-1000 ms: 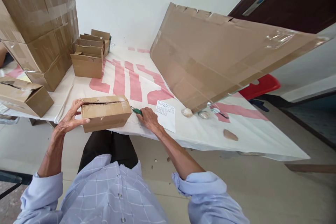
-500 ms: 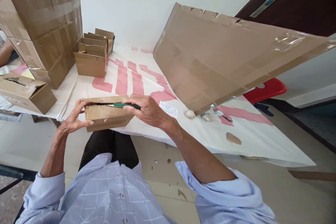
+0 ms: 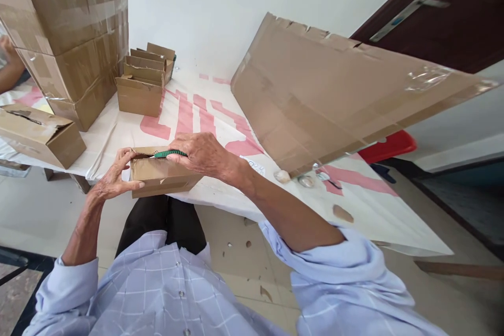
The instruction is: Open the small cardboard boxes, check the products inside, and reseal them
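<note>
A small cardboard box lies at the table's front edge, above my lap. My left hand grips its left end, fingers on top and thumb on the front side. A green-handled utility knife is held in my right hand, over the slit along the box's top. Its blade is hidden, so I cannot tell how deep it sits.
Tall taped cartons stand at the left, with another small box before them. Several opened boxes stand behind. A large cardboard sheet leans at the right. Another person's hand shows at far left.
My right hand and the knife have moved left along the box's top slit, toward my left hand. The blade, seen before, is now out of sight. My left hand keeps its grip.
</note>
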{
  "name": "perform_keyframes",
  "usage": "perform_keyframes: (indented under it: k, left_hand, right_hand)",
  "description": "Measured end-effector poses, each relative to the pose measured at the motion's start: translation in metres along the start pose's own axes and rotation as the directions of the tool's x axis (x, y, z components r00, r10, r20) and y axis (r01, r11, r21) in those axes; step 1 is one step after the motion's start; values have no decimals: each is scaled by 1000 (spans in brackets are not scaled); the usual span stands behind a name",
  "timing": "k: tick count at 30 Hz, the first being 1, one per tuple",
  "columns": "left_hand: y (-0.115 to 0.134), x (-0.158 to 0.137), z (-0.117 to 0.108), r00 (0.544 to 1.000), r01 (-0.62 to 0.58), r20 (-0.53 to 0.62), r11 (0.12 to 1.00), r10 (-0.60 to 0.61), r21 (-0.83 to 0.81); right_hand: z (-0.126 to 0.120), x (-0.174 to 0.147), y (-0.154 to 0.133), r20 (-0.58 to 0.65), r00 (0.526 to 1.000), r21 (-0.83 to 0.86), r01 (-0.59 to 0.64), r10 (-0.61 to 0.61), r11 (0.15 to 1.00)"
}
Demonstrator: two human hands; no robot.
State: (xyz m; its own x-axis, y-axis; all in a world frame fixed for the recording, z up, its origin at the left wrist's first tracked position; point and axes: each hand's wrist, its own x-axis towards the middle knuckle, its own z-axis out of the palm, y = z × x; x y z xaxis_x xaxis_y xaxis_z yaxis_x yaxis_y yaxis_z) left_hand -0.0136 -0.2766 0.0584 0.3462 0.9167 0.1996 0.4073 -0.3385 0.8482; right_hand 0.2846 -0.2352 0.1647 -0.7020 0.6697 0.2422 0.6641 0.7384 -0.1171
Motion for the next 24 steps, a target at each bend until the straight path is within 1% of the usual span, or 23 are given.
perform_keyframes:
  k: [3, 6, 11, 14, 18, 21, 24]
  left_hand:
    - [-1, 0, -1, 1000, -4, -5, 1000, 4, 2]
    - [-2, 1, -1, 1000, -4, -4, 1000, 4, 7]
    - [-3, 4, -2, 1000, 8, -10, 1000, -7, 5]
    - [-2, 6, -1, 1000, 7, -6, 1000, -7, 1]
    - [0, 7, -1, 1000, 8, -5, 1000, -8, -6]
    - [0, 9, -2, 1000, 14, 2, 1000, -14, -11]
    - [-2, 9, -4, 1000, 17, 5, 1000, -17, -11]
  right_hand:
    - [-4, -2, 10, 32, 999, -89, -12, 15, 996]
    - [-12, -14, 29, 57, 998, -107, -33, 40, 994]
    - [-29, -48, 65, 44, 994, -145, -90, 98, 985]
    - [-36, -69, 78, -2, 992, -134, -127, 128, 983]
    - [-32, -83, 82, -64, 987, -93, -156, 150, 983]
    - [-24, -80, 74, -94, 982, -118, -176, 166, 977]
    - [-18, -73, 69, -93, 985, -151, -156, 143, 976]
